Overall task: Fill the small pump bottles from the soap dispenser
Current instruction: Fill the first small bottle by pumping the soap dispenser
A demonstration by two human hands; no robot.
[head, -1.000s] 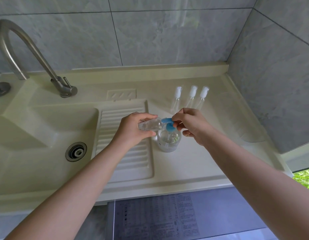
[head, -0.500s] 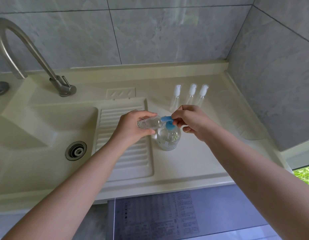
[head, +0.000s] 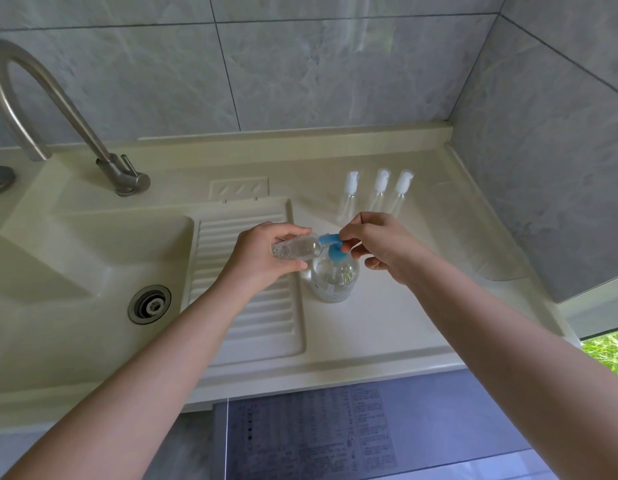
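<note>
Item 1, change since half a second ago: I find almost none. Both hands keep their posts over the soap dispenser point(head: 335, 278); the view has shifted only slightly.

Item 2, left hand point(head: 266, 254): fingers wrapped around a small clear bottle point(head: 295, 250), held nearly on its side, its open mouth meeting the tip of the blue spout.

Item 3, right hand point(head: 380, 247): thumb and forefinger pinched at the blue pump head point(head: 331, 245), the other fingers curled loosely beneath. I cannot tell whether the pump is pressed down.

Item 4, soap dispenser: clear, round body, standing upright on the cream countertop point(head: 387, 327), just right of the ribbed drainboard point(head: 252, 289), directly under both hands.

Item 5, three small pump bottles point(head: 378, 192): white-capped, upright, in a row behind the hands near the back ledge, apart from the dispenser. The right hand hides their bases.

Item 6, surroundings: sink basin point(head: 75, 271) with metal drain point(head: 149, 304) at left; curved steel tap point(head: 58, 109) behind it; grey tiled wall point(head: 300, 71) at back and right. My forearms cross the counter's front edge.
</note>
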